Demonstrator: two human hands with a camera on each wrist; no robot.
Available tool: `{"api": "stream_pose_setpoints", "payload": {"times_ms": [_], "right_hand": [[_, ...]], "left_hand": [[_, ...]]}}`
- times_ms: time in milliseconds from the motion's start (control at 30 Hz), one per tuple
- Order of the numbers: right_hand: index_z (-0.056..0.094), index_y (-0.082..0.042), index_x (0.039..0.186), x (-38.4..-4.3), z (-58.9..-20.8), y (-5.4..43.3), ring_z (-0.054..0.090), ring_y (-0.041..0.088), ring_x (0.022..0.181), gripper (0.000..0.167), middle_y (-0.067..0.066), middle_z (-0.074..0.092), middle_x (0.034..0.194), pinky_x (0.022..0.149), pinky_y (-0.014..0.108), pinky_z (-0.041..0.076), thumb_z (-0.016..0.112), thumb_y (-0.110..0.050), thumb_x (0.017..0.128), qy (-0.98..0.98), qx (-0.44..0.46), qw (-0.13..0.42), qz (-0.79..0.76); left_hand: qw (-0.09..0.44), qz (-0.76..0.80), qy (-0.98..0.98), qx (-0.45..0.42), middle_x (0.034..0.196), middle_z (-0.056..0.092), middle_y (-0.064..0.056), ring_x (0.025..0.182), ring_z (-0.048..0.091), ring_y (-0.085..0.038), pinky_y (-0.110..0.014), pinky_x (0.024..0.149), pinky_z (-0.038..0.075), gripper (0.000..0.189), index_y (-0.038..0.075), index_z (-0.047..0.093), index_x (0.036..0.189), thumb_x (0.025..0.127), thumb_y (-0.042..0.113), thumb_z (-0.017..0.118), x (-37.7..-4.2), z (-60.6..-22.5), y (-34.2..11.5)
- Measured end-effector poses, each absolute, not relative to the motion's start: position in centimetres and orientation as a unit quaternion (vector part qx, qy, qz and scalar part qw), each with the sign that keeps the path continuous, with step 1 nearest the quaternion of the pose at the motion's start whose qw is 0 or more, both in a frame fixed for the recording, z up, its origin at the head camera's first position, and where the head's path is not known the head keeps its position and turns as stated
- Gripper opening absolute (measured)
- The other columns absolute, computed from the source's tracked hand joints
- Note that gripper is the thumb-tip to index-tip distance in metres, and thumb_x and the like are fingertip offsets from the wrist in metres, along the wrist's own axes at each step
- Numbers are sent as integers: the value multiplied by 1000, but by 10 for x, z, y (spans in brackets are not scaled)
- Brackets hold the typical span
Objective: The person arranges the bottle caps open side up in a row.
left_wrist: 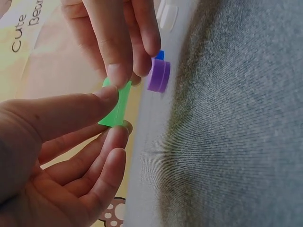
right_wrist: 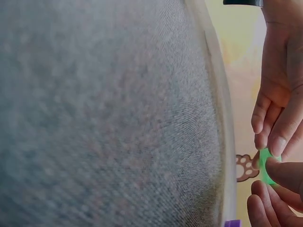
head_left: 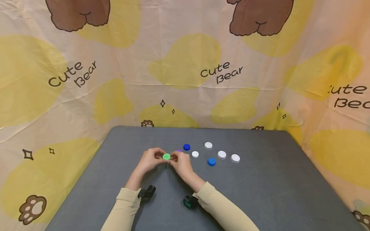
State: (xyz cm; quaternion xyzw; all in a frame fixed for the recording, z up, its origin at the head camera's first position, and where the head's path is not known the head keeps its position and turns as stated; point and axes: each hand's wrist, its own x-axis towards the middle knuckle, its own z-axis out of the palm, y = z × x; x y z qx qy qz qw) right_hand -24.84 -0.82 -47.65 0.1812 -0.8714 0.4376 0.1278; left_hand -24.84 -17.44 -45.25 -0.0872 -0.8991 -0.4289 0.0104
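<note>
Between both hands is a light green bottle cap, raised off the grey table. In the left wrist view the left hand pinches the green cap with its thumb on one side and fingers on the other. The right hand grips the opposite side with thumb and fingertips, as the right wrist view also shows. A purple cap lies on the table just beyond the right fingers, which mostly cover it in the head view. The underside of the green cap is hidden.
Past the right hand lie a dark blue cap, a lighter blue cap and several white caps. The grey table meets a bear-printed cloth at the back and sides. Each wrist wears a black camera band.
</note>
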Motion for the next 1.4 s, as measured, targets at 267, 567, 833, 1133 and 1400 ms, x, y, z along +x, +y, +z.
{"api": "stream_pose_setpoints", "payload": {"times_ms": [267,567,833,1133,1400], "right_hand": [[72,-5,89,-240,-478,-3,69,12,71,18,5,72,79,63,17,52,80,-11,74,-864,198,135,443],[71,-3,91,-230,-477,1,70,13,71,20,7,73,80,63,14,50,80,-10,74,-856,215,118,455],[71,-4,93,-222,-476,3,69,11,72,19,6,73,82,64,14,51,78,-10,77,-853,225,98,461],[72,-6,96,-217,-475,1,70,10,73,22,5,74,84,63,13,50,77,-18,78,-848,229,86,470],[71,-7,98,-213,-473,-2,70,11,73,21,6,74,84,61,13,50,75,-17,80,-848,233,75,471]], "left_hand": [[0,-429,-897,-108,91,71,-3,77,67,-12,-27,65,52,23,12,71,99,78,17,78,-241,-455,-175],[-4,-432,-891,-140,92,72,-4,77,67,-12,-27,64,52,24,11,71,100,78,20,78,-232,-457,-179],[-14,-442,-885,-146,92,72,-4,77,67,-12,-25,64,52,25,11,71,100,79,22,77,-223,-461,-182],[-8,-452,-878,-159,91,72,-8,78,68,-14,-23,64,52,26,9,71,101,80,23,76,-215,-461,-187],[-6,-441,-884,-151,89,72,-2,77,67,-11,-24,66,52,28,14,72,101,80,32,75,-211,-463,-193]]}}
